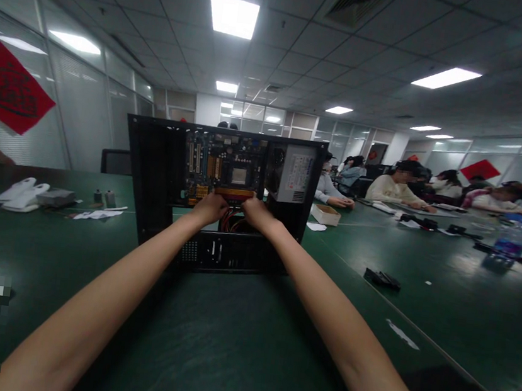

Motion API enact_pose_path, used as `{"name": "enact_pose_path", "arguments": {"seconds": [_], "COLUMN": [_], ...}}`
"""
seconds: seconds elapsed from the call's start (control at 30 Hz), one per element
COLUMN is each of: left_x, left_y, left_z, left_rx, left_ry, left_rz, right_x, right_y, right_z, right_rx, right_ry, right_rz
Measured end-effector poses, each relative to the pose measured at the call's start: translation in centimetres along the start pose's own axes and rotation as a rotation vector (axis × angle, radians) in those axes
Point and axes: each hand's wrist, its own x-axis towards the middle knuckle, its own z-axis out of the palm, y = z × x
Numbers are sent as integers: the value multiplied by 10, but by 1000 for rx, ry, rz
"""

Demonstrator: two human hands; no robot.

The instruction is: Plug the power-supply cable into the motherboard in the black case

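A black computer case [145,207] stands with its side off on the green table [233,344]. Inside it are a motherboard [228,153] with a bare square processor [238,175] and a silver power supply [294,177]. My left hand [212,208] is closed at the left end of the orange and red memory slots [235,193] on the board's lower edge. At their right end my right hand [257,213] is closed too. Whether a memory stick sits between the fingers is too small to tell. Red and dark cables [233,222] hang just below.
White objects [23,192] and a grey box-like part [56,197] lie to the left. On the right are an open carton [326,215], a black part [382,278], a paper scrap [402,333] and a water bottle [512,239]. Several people sit along the far right.
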Motion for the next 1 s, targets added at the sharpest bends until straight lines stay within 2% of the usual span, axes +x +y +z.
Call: {"name": "enact_pose_path", "arguments": {"seconds": [0.37, 0.67, 1.0], "left_x": [2, -2, -2], "left_y": [-4, 6, 6], "left_z": [3, -6, -7], "left_rx": [5, 19, 42], "left_ry": [10, -15, -24], "left_rz": [5, -17, -14], "right_x": [-5, 0, -5], "right_y": [-4, -4, -5], "right_z": [-2, -1, -1], "right_rx": [27, 47, 52], "right_ry": [19, 29, 43], "right_rz": [26, 45, 43]}}
